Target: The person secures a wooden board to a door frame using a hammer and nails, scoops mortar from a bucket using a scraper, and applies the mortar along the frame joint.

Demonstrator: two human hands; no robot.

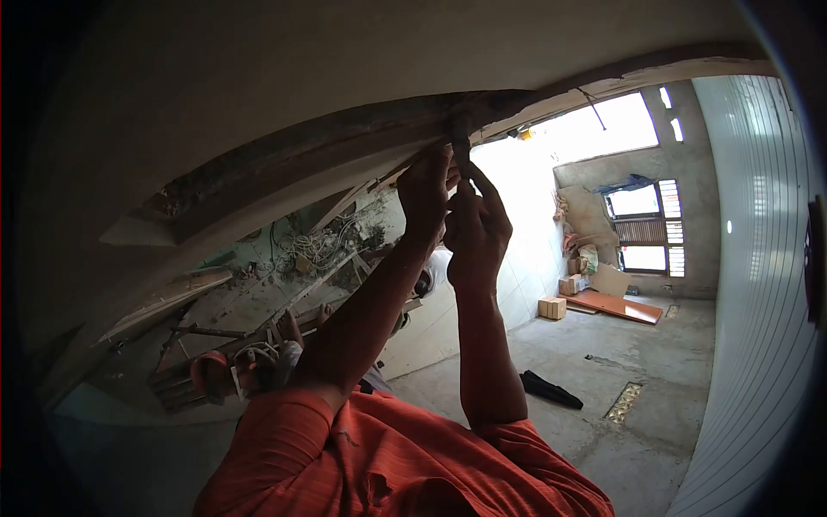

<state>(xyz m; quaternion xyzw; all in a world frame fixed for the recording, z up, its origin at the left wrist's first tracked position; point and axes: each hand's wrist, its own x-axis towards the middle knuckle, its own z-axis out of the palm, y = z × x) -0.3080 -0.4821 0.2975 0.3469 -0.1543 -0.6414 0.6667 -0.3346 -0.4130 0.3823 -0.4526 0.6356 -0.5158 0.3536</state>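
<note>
Your right hand (476, 234) is closed around a dark, narrow, flat-looking tool (462, 155), held upright overhead with its top end at the long, dark recess (345, 125) in the pale plastered surface (258, 60). Your left hand (423, 196) is raised just left of it, fingers curled; whether they grip anything, you cannot tell. Right of your right arm, a black, elongated object (551, 390) lies on the grey concrete floor (508, 358); farther off lies a flat, reddish-brown board (616, 308).

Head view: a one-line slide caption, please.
Left hand and right hand raised at a dark tool, orange-red shirt below.
</note>
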